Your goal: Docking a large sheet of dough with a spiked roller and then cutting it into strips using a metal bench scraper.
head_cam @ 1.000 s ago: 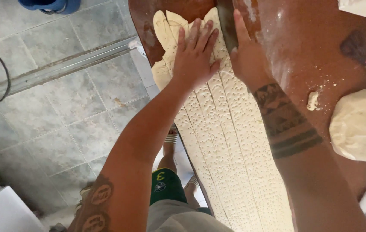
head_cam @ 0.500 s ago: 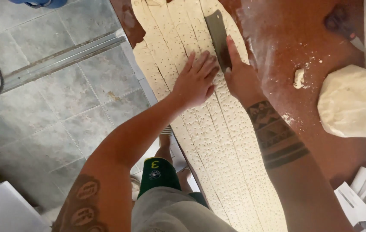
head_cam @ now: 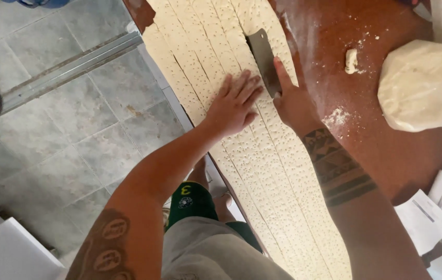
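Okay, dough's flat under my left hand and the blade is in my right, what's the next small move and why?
Probably draw the metal blade a little further along its cut line. The right hand has it on the dough sheet, which already shows long parallel strip cuts, and the left hand lies flat beside it, steadying the dough. A short stroke should keep the cut parallel.

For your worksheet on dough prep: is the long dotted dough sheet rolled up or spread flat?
Spread flat: the dough sheet lies along the brown table, cut into strips.
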